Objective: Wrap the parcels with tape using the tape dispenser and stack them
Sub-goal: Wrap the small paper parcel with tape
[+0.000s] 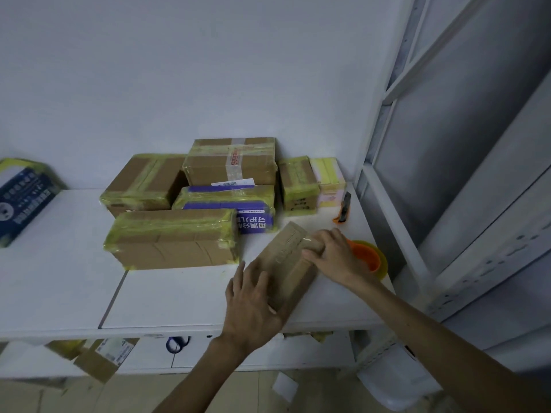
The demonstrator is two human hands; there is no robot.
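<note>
Presses parcel [286, 257] flat on table [179, 293] with left hand [253, 302], fingers straight and spread, at near end. Grips far end with right hand [334, 254], fingers curled over. Runs near-left to far-right. Dispenser [369, 257] just behind right hand, likely its reach.

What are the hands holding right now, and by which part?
The small brown parcel. The right hand grips its right edge near the far end; the left hand presses flat on its near end.
</note>
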